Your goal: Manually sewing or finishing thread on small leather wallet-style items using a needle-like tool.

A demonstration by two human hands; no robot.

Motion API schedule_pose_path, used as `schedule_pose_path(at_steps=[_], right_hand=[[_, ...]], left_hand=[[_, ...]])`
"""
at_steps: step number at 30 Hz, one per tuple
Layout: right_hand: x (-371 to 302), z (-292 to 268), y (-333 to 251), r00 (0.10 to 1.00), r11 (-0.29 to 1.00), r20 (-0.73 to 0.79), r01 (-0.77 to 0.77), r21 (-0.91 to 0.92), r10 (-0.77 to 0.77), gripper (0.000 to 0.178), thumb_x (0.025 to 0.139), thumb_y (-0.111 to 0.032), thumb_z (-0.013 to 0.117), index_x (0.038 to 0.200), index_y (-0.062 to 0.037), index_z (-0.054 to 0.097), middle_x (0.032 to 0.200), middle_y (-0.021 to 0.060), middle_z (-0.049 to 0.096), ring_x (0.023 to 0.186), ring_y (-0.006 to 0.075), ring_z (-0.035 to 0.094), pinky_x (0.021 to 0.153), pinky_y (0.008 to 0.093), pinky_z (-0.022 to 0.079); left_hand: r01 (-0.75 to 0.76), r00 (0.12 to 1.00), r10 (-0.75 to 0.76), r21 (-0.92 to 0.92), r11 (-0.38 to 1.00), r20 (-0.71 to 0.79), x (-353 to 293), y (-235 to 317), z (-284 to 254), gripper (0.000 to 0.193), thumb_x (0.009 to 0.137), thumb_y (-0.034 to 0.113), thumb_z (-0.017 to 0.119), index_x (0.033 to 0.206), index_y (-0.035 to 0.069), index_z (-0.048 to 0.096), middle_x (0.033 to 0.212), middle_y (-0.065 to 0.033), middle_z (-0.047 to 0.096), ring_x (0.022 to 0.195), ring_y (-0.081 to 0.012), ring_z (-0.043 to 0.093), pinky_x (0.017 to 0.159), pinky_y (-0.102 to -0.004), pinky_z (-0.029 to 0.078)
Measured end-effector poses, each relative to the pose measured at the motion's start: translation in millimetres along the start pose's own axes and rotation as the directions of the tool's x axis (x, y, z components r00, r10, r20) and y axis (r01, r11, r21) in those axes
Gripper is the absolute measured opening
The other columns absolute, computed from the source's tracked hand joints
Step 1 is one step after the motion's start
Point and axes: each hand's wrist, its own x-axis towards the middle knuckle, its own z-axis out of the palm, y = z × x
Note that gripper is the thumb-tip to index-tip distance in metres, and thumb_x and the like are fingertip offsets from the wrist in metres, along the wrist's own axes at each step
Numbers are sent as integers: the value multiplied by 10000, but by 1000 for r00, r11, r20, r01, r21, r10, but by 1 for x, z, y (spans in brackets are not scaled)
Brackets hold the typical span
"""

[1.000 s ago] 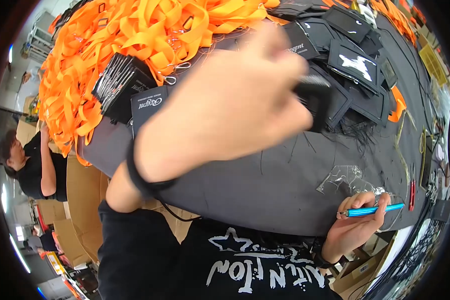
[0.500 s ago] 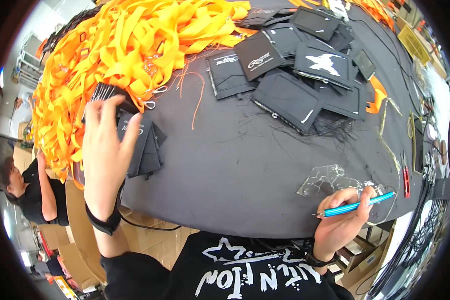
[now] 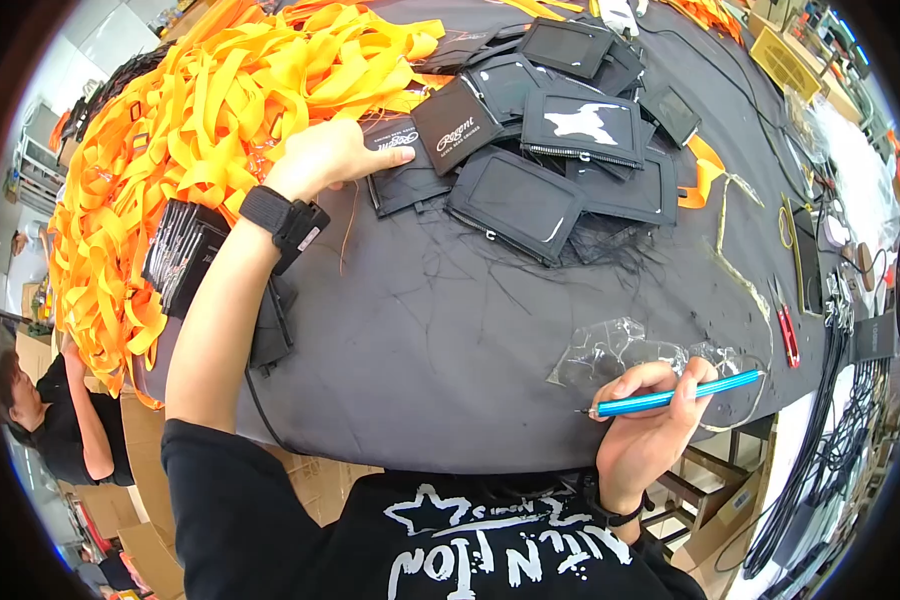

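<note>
My left hand [image 3: 330,160] reaches to the left edge of a pile of black card holders. Its thumb is stretched out over the surface of one black card holder [image 3: 410,180]; the other fingers are mostly hidden. I cannot see a grip on it. In my right hand [image 3: 650,425], near the front edge, is a slim blue pen-like tool [image 3: 670,398], tilted, with a thin point at its left end. A brown-black card holder [image 3: 457,124] and one with a white figure [image 3: 582,122] lie in the pile. Beside my left forearm stands a stack of black holders [image 3: 182,255].
A heap of orange lanyards [image 3: 210,120] covers the far left. Crumpled clear plastic [image 3: 620,348] lies above my right hand. Red-handled scissors [image 3: 790,335] and black cables [image 3: 830,430] are at the right. A co-worker [image 3: 70,420] sits beyond the left edge.
My left hand has moved from the holder stack at the left to the pile of card holders farther right. My right hand keeps the blue tool. The whole view has shifted slightly.
</note>
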Motion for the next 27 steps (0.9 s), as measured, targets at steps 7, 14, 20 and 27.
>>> schedule_pose_path(at_steps=[7, 14, 20, 27], right_hand=[[-2, -2, -3, 1000, 1000, 11, -16, 18, 16, 231, 912, -305, 352, 960, -91, 281, 606, 184, 526, 408, 235, 478, 416, 312, 436], [1, -7, -6, 997, 998, -70, 18, 66, -13, 212, 914, -304, 361, 927, -107, 283, 557, 142, 488, 364, 204, 417, 371, 312, 401], [4, -25, -25, 981, 977, -97, 178, 114, -168, 175, 921, -296, 352, 895, -127, 315, 525, 90, 452, 305, 143, 322, 285, 251, 277], [-3, -35, -34, 971, 973, -107, 221, 63, -213, 164, 931, -283, 313, 901, -123, 332, 544, 95, 451, 320, 134, 310, 290, 246, 270]], left_hand=[[58, 995, -19, -395, 917, 100, 5, -12, 4, 560, 662, 497, 698, 786, -25, 537, 626, -44, 532, 493, -109, 456, 477, -254, 388], [-469, 881, 343, -517, 716, -325, -57, -8, -28, 224, 806, 116, 630, 913, 61, 442, 852, 29, 452, 783, -29, 488, 669, -209, 439], [-568, 662, 744, -711, 414, -96, -92, 73, 8, 253, 786, 65, 641, 996, 36, 502, 1008, -16, 481, 889, -87, 524, 751, -223, 458], [-830, 519, 790, -411, 376, -326, -105, 97, 40, 243, 754, 25, 625, 979, 45, 533, 981, -63, 431, 834, -138, 531, 756, -275, 455]])
